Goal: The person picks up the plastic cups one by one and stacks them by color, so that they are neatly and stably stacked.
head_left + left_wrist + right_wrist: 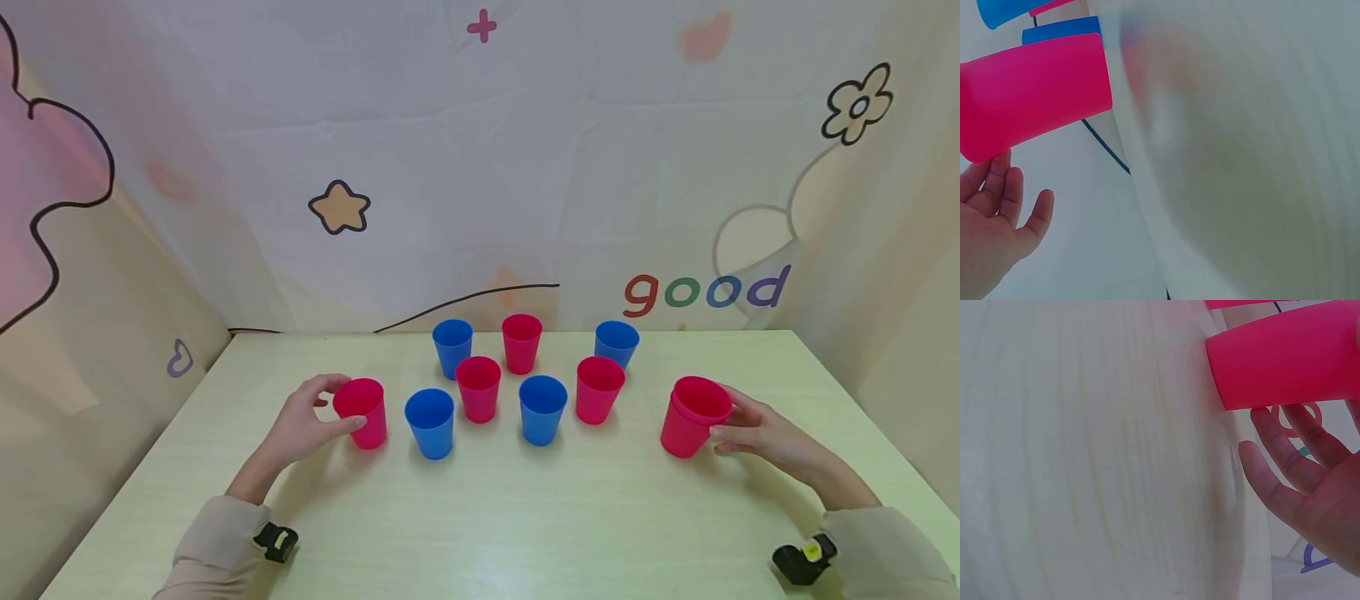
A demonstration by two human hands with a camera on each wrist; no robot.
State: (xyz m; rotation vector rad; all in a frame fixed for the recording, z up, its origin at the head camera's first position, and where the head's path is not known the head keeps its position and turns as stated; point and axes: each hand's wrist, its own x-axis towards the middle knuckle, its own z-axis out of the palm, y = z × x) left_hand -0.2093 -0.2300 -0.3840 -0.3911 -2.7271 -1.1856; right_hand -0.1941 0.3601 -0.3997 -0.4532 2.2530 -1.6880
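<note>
On the left of the table, my left hand (309,421) pinches a red cup (362,421), with the thumb across its near side and fingers by the rim. In the left wrist view, fingertips (1002,159) touch this red cup (1038,94) near its rim. Over on the right, my right hand (765,437) holds two nested red cups (686,421), which lean slightly. The right wrist view shows the outer red cup (1285,362) with fingers (1297,462) along its side. Whether its base touches the table is hard to tell.
Between the hands stand several upright cups: blue cups (431,429) (542,417) in front, red cups (478,396) (597,396) just behind, and blue cups (452,354) (618,337) plus a red cup (521,350) at the back. A printed curtain (480,167) hangs behind the table (480,525).
</note>
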